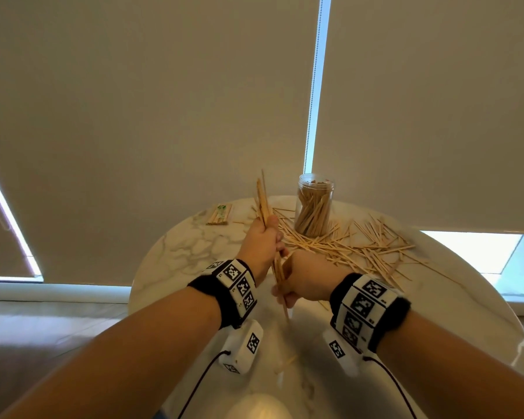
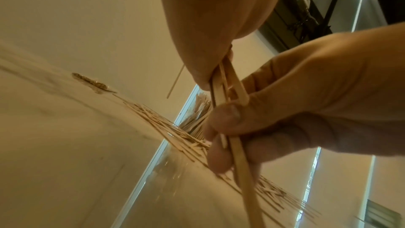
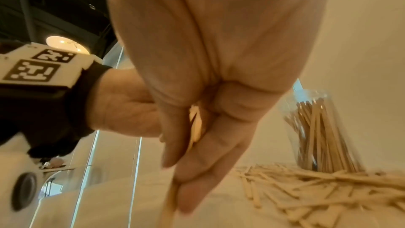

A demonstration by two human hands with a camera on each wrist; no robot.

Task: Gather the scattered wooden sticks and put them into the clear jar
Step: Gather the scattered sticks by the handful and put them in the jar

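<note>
Sticks held in both hands above the round marble table [image 1: 176, 255], more strewn around the jar.

Sticks in a small bundle [image 1: 263, 204] are gripped by the curled fingers of the left hand [image 1: 262, 240], their tips pointing up and away; just beside it, the right hand [image 1: 303, 279] closes its fingers round a second bundle [image 1: 280, 285] angled down toward the tabletop. Beyond the hands, the scattered sticks [image 1: 354, 246] lie in a loose heap touching the base of the upright clear jar [image 1: 313, 204], which already holds many. A wrapped packet of sticks [image 1: 220, 213] lies apart at the far left.

One jar [image 1: 313, 204], two hands, countless sticks [image 1: 360, 249]
</note>
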